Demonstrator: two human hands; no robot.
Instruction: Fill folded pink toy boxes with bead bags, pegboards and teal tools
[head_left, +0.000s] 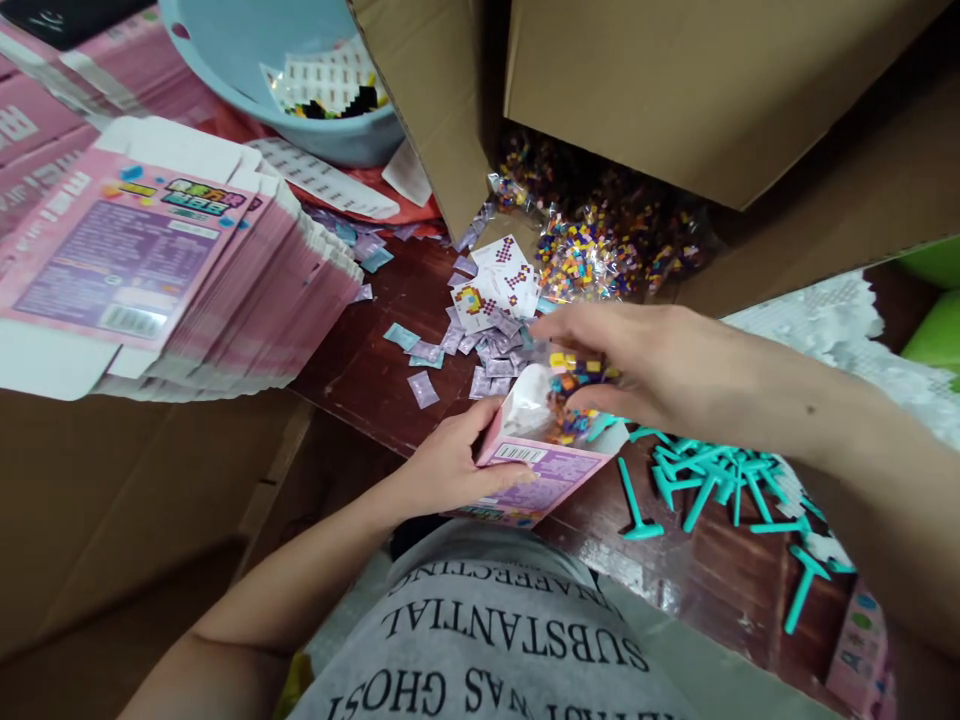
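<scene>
Grey shirt (495, 640) with black letters fills the bottom, closest to the camera. Just above it the left hand (450, 465) squeezes a small pink box (536, 480) by its side, thumb on top, with the open end tipped up. Right at that open end, the right hand (637, 365) pinches a clear bag of bright beads (574, 385) and has it partly inside the box. Fingers of both hands are closed tight on what they hold. Past the right hand, more bead bags (600, 250) lie by a big brown carton (697, 90). Little purple packets (480, 350) sit just past the box. Teal tools (712, 485) lie under the right wrist. Far off from the left hand stands a stack of flat pink boxes (150, 260).
</scene>
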